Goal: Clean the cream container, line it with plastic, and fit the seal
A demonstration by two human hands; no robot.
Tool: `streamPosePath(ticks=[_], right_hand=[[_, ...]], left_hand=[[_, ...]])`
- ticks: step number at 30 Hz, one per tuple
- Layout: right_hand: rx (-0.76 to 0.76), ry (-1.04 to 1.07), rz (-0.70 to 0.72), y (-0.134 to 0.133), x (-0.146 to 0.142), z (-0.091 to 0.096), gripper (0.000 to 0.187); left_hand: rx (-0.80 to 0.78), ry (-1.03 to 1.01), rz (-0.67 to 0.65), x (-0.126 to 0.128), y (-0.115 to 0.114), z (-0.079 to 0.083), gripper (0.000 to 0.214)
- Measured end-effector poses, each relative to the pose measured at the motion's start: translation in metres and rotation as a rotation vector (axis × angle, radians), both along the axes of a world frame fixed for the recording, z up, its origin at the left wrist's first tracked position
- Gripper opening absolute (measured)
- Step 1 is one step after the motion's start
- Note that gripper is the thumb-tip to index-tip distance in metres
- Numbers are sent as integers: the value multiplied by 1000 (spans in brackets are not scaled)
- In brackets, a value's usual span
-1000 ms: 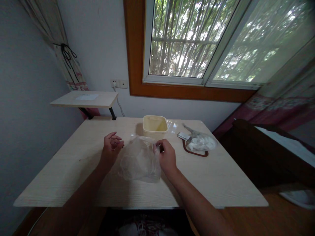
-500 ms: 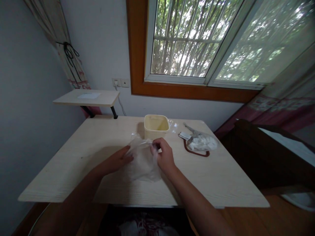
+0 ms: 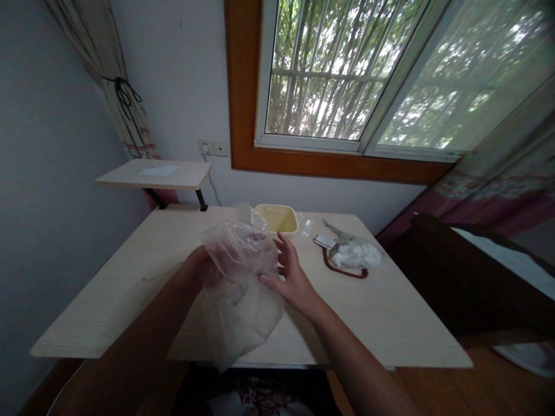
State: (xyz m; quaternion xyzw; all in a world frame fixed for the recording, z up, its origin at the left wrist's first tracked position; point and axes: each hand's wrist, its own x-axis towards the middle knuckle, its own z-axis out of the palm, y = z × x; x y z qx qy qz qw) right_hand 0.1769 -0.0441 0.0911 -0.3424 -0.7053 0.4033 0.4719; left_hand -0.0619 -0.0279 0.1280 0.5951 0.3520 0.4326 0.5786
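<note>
Left grip (image 3: 196,268) is closed around the gathered upper part of a clear plastic bag (image 3: 240,306), its fingers partly hidden behind the film. Right grip (image 3: 295,283) is open, with fingers spread and the thumb side against the bag.

Reference points, largest first: a window (image 3: 314,75) with a brown wooden frame fills the wall ahead. Below it, the surface (image 3: 373,329), a pale wood-grain table, carries the items. A small wall shelf (image 3: 154,173) stands beyond its left corner.

Bag position: raised between the grips, with its lower end hanging towards the near edge of the surface. Contact with the surface cannot be confirmed. The lower part looks whitish, but the contents cannot be made out.

Handling: the bag is judged light, soft and slippery. The thin film is likely to crease and shift, so the gathered neck appears the firmest place to take hold.

Behind the bag stands an open, square cream plastic tub (image 3: 277,218). To its right lies a smaller clear bag (image 3: 353,253) of white material, with a brown cord (image 3: 342,271) beneath and a small tag (image 3: 324,241) at its left end.
</note>
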Motion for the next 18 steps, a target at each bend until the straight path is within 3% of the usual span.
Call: streamPosePath(ticks=[2, 3, 7, 9, 13, 18], right_hand=[[46, 31, -92, 6, 0, 8, 85], [81, 34, -144, 10, 1, 13, 78], [199, -30, -328, 30, 15, 36, 50], [264, -46, -399, 42, 25, 50, 47], [299, -51, -531, 65, 49, 79, 49], [366, -212, -725, 90, 67, 105, 44]], left_hand=[[-60, -115, -139, 8, 8, 15, 54], [-51, -163, -136, 12, 12, 22, 53], [1, -233, 4, 17, 33, 46, 41], [65, -293, 84, 14, 44, 52, 34], [142, -287, 118, 6, 61, 47, 28], [311, 113, 194, 5, 67, 21, 30]])
